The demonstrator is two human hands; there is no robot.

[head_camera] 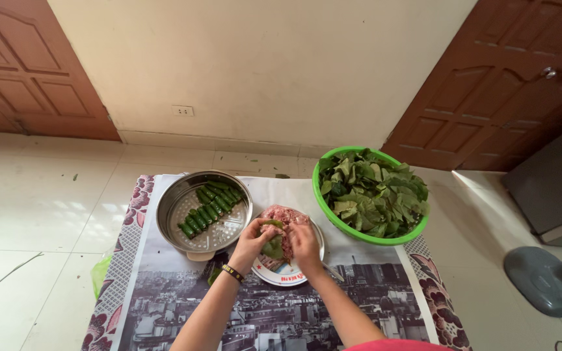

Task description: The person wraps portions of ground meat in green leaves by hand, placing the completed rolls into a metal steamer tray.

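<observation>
My left hand and my right hand meet over a white plate that carries a mound of pink minced meat. Between the fingers of both hands is a green leaf, partly folded, with meat against it. The left wrist wears a dark band. A steel steamer tray to the left holds two rows of rolled green leaf parcels. To the right stands a green plastic basket heaped with loose green leaves.
All of it sits on a low table covered with a printed cityscape sheet over a floral cloth. Tiled floor surrounds it. Brown wooden doors stand at both back corners, and a grey fan base lies on the right.
</observation>
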